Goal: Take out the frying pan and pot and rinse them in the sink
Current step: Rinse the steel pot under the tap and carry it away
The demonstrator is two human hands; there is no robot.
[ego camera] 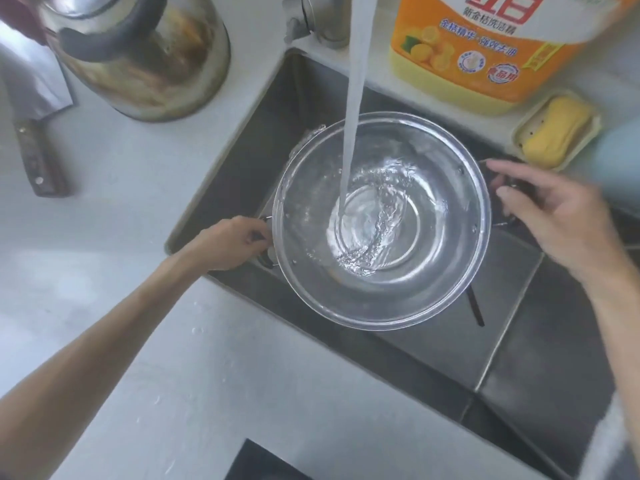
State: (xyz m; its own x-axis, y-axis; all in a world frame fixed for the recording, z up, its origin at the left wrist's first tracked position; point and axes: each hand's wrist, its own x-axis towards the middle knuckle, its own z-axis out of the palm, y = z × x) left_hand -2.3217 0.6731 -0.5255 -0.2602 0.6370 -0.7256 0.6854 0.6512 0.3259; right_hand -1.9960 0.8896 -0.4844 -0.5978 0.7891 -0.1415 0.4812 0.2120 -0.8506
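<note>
A shiny steel pot (433,271) sits in the dark sink (512,341) under a running stream of water (353,116) that splashes onto its bottom. My left hand (228,242) grips the pot's left handle at the sink's left edge. My right hand (550,216) is at the pot's right side with fingers spread and loosely bent, just by the right handle; whether it touches the handle I cannot tell. A dark thin handle (475,306) shows beneath the pot. No frying pan body is plainly visible.
A metal kettle (138,53) stands on the white counter (121,202) at the back left, with a cleaver (34,109) beside it. An orange detergent bottle (485,46) and a yellow soap in its dish (554,133) stand behind the sink. The tap base (311,19) is at the sink's back corner.
</note>
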